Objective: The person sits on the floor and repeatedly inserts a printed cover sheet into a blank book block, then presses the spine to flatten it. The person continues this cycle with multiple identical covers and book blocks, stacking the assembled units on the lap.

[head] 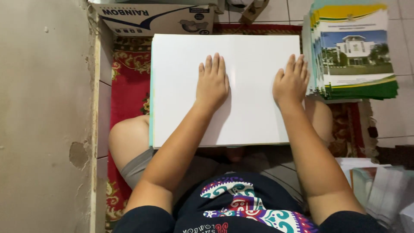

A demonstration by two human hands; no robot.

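At the far left a bare plaster wall (pixel 43 116) is running along the scene, with a red patterned rug (pixel 127 90) lying beside it and a cardboard box (pixel 157 17) sitting at the far end. A large white sheet stack (pixel 254 108) is resting across the person's knees, in the middle. The left hand (pixel 212 83) is lying flat on it, palm down, fingers (pixel 215 64) pressed together. The right hand (pixel 291 83) is pressing flat near the sheet's right edge, fingers close together, holding nothing. Just right of it, a pile of green-and-yellow printed booklets (pixel 353 51) is standing on the tiled floor (pixel 403 108). Near right, loose papers (pixel 379 190) are lying.
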